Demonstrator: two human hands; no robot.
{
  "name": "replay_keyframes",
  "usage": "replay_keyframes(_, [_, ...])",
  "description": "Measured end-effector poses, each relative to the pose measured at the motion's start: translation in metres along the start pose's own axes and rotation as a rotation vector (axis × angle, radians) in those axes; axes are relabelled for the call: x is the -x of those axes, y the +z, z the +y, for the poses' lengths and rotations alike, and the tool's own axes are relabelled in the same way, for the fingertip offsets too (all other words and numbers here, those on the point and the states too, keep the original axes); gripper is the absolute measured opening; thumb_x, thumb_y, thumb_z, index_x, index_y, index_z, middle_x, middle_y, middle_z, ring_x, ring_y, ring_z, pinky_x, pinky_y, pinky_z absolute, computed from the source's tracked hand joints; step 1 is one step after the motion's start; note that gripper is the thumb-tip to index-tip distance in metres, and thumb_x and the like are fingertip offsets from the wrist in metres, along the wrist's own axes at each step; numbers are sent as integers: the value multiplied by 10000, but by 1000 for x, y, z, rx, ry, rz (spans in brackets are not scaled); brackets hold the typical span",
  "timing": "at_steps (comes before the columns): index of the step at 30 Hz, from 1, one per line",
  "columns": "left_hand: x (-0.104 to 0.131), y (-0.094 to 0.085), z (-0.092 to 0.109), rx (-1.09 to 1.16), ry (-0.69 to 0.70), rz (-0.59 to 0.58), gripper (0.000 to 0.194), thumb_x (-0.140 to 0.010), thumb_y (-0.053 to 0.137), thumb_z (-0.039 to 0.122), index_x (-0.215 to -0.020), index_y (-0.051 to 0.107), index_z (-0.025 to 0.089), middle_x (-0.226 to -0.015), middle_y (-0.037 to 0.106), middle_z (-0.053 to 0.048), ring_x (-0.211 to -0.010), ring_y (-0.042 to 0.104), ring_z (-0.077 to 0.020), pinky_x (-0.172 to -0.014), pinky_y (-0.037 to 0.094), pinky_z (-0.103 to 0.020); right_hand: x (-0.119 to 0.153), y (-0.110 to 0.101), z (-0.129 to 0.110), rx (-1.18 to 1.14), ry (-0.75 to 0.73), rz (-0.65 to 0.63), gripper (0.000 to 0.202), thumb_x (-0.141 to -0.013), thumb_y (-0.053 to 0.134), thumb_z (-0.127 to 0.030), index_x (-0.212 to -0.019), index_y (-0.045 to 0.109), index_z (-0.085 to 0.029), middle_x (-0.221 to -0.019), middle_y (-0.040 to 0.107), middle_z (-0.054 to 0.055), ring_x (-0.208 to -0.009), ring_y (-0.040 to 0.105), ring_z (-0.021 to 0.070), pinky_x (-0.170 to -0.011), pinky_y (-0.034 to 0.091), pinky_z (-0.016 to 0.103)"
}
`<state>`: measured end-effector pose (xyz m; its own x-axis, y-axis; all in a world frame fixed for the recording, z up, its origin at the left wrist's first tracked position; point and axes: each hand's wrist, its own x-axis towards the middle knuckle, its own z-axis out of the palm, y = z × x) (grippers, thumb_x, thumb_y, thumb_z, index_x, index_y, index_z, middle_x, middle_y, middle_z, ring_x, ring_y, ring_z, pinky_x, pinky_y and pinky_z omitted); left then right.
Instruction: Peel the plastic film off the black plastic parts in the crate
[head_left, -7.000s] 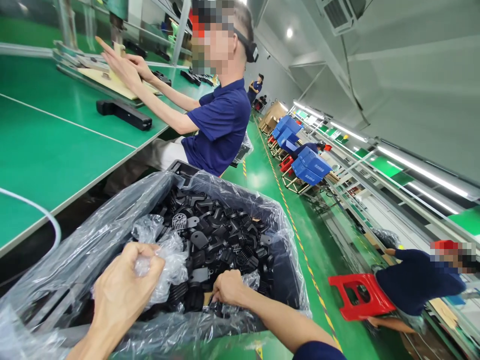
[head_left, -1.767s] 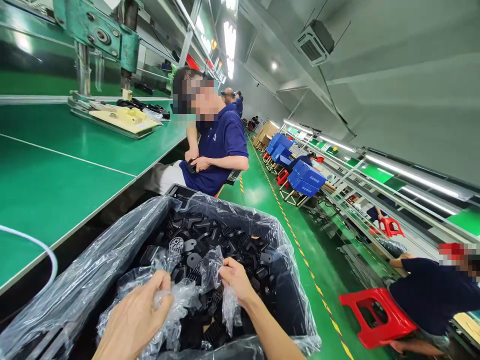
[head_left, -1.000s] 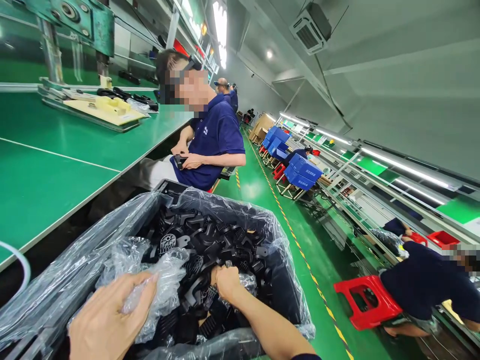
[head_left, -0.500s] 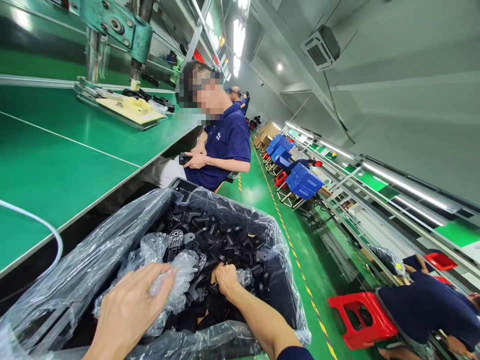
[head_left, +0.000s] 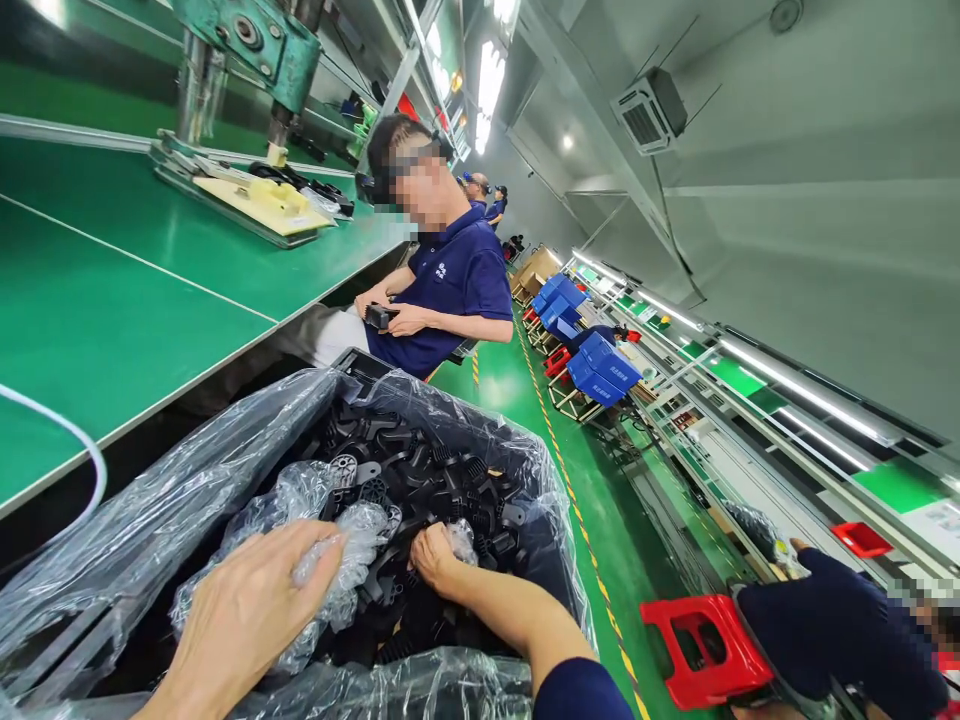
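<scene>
A black bin (head_left: 551, 560) lined with a clear plastic liner (head_left: 202, 470) holds a heap of black plastic parts (head_left: 420, 470). My left hand (head_left: 259, 605) is closed on a crumpled clear plastic bag (head_left: 356, 545) over the left side of the heap. Down among the black parts is my right hand (head_left: 435, 558), its fingers curled and their tips hidden. What those fingers hold, if anything, cannot be seen. A small crumpled piece of clear plastic (head_left: 463, 540) lies beside my right hand.
On the left, a green workbench (head_left: 135, 290) carries a green press (head_left: 255, 50) and a yellow fixture (head_left: 274, 205). Beyond the bin, a seated co-worker (head_left: 465, 270) holds a black part (head_left: 380, 316). Rightward are a red stool (head_left: 709, 650), another person (head_left: 832, 640) and blue crates (head_left: 600, 368).
My right hand has shifted slightly left within the heap, while my left keeps its grip on the bag. The seated co-worker has turned the black part and raised their head a little.
</scene>
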<state>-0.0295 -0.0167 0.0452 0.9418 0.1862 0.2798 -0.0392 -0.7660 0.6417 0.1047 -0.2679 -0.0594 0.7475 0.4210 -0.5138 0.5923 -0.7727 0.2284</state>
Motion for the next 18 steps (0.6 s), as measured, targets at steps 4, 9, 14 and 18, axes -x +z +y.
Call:
replay_keyframes(4, [1, -3, -1, 14, -41, -79, 328, -989, 436, 536, -1044, 694, 342, -1099, 747, 83, -976, 671, -217, -860, 434, -351, -7, -4, -7, -158, 111, -10, 255, -979, 673, -358, -1099, 661, -133, -1047, 688, 60, -928, 684, 189, -848, 609, 388])
replay_keyframes(9, [3, -2, -2, 7, -13, -28, 341, -995, 430, 524, -1020, 707, 326, -1067, 750, 69, -923, 646, -216, -829, 434, -349, 4, -11, -2, -339, 173, 43, 247, -983, 668, -360, -1044, 667, -121, -999, 689, 45, -898, 682, 182, -831, 603, 372])
replay_keyframes(14, [2, -1, -3, 17, -12, -12, 315, -994, 446, 511, -1019, 704, 332, -1055, 742, 71, -853, 624, -190, -789, 425, -334, 35, -21, 21, -423, 257, 120, 263, -974, 678, -341, -1132, 661, -133, -1082, 692, 68, -1015, 679, 217, -959, 570, 458])
replay_keyframes(18, [1, -4, 5, -48, -27, -18, 336, -1003, 401, 488, -905, 656, 293, -942, 710, 47, -805, 586, -193, -703, 391, -321, 67, -33, 49, -608, 379, 266, 302, -993, 637, -379, -1200, 650, -160, -1059, 694, 63, -1011, 673, 223, -977, 542, 470])
